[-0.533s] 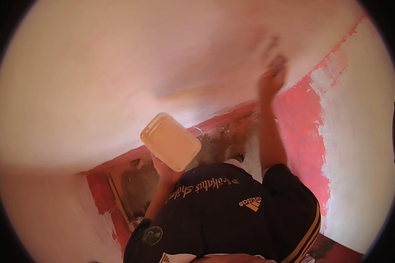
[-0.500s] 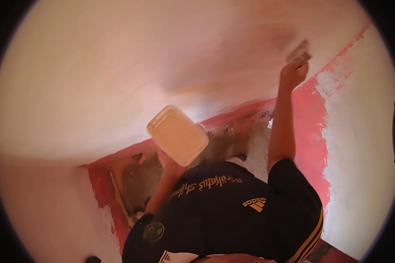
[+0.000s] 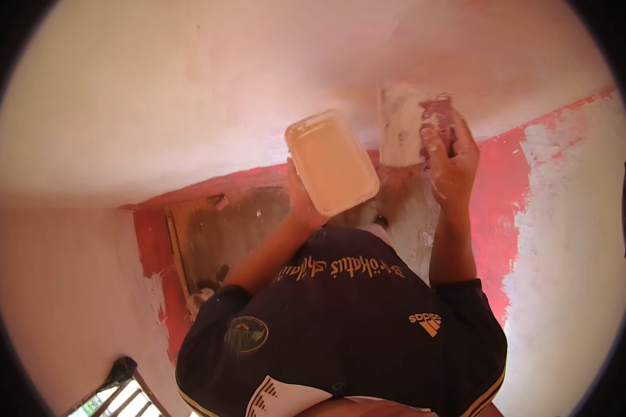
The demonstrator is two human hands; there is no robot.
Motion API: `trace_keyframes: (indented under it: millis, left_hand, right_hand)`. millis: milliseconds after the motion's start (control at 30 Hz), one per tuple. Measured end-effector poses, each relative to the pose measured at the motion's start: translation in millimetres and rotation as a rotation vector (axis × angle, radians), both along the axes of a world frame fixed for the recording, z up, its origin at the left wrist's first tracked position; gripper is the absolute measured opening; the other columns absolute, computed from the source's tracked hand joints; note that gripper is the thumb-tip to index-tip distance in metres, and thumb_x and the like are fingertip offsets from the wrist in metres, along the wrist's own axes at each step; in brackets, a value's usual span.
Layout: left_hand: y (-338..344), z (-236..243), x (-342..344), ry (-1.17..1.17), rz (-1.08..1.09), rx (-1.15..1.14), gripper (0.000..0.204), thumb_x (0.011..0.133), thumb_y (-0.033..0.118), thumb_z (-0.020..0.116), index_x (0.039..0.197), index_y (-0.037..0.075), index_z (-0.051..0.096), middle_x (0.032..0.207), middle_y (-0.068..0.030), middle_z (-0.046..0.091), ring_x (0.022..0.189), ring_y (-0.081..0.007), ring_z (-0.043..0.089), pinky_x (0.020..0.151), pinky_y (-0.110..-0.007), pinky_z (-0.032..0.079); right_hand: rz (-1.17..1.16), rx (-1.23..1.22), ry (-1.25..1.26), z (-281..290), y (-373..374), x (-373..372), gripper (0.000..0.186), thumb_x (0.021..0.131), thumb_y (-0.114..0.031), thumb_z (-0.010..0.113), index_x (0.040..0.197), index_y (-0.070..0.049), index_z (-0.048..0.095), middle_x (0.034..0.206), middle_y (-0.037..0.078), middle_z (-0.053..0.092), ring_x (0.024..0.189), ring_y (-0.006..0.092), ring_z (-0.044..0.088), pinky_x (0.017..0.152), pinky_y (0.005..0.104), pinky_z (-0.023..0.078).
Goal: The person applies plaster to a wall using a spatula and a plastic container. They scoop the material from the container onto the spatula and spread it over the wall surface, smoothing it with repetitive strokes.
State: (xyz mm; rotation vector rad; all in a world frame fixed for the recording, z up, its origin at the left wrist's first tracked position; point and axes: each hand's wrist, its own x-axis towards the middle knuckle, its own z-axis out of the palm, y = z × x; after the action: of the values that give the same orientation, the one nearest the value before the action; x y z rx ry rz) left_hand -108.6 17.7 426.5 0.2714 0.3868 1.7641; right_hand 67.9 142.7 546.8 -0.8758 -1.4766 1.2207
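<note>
My left hand (image 3: pixel 303 198) grips a rectangular pale tub (image 3: pixel 335 167) by its left side, in front of my chest. Its broad cream-orange face shows; I cannot tell whether that is a filling or the tub's own surface. To the right of it, my right hand (image 3: pixel 458 163) is closed round the dark reddish handle of a wide putty knife (image 3: pixel 400 128). Whitish smears cover the blade, which lies to the left of my fingers, close to the tub but apart from it. Behind both rises the pale wall (image 3: pixel 153 104) with pinkish blurred patches.
A red band (image 3: pixel 497 201) runs along the wall's foot and up the right side, bordered by rough white coating. Below lies a stained, dusty floor (image 3: pixel 243 226) with a narrow strip along its left edge. A barred window (image 3: pixel 122 399) shows at lower left.
My right hand has come down and left from high on the wall, bringing the putty knife beside the tub. My left hand has moved the tub up and to the right.
</note>
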Motion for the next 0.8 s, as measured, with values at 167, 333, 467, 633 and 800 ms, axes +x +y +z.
trace_keyframes:
  millis: [167,333,467,633,800]
  left_hand:
    - [-4.5,-21.7,1.3,-0.439,-0.089,-0.02,0.059,0.105,0.053,0.033,0.146,0.012,0.045,0.141,-0.0105,0.055,0.128,-0.0331,0.056,0.107,-0.056,0.047]
    - [-6.7,-26.9,10.0,-0.434,-0.099,-0.055,0.053,0.105,0.045,0.04,0.144,0.008,0.046,0.14,-0.0118,0.056,0.128,-0.0332,0.056,0.107,-0.056,0.047]
    - [11.6,-23.5,52.5,-0.372,-0.099,-0.071,0.054,0.106,0.047,0.036,0.143,0.01,0.048,0.137,-0.0115,0.057,0.126,-0.0318,0.058,0.105,-0.054,0.048]
    - [73.9,-23.9,193.5,-0.419,-0.135,-0.052,0.056,0.105,0.053,0.033,0.141,0.014,0.051,0.132,-0.0092,0.061,0.118,-0.0278,0.062,0.1,-0.048,0.052]
    - [121.5,-21.2,291.8,-0.3,-0.059,-0.143,0.061,0.104,0.058,0.034,0.142,0.014,0.05,0.131,-0.0087,0.061,0.118,-0.0264,0.063,0.099,-0.045,0.054]
  right_hand:
    - [0.139,-0.047,-0.255,-19.4,-28.8,-31.1,0.052,0.095,0.006,0.057,0.145,0.005,0.046,0.104,0.003,0.068,0.083,0.0031,0.057,0.072,0.0183,0.047]
    - [0.227,0.083,-0.547,-27.0,-39.1,-50.3,0.057,0.09,-0.004,0.052,0.146,0.002,0.045,0.102,0.021,0.07,0.088,0.0224,0.068,0.083,0.0356,0.052]
    - [0.296,0.072,-0.554,-55.5,-21.6,-11.3,0.058,0.09,-0.005,0.05,0.147,0.001,0.043,0.109,0.028,0.068,0.098,0.0352,0.068,0.09,0.0415,0.051]
    - [0.355,0.159,-0.493,-67.7,36.7,120.7,0.058,0.091,-0.006,0.051,0.148,-0.001,0.043,0.111,0.03,0.067,0.095,0.0378,0.068,0.087,0.0438,0.051]
    - [0.44,0.15,-0.5,-66.6,83.2,208.8,0.059,0.09,-0.004,0.052,0.148,-0.002,0.043,0.12,0.029,0.064,0.101,0.0372,0.068,0.09,0.043,0.051]
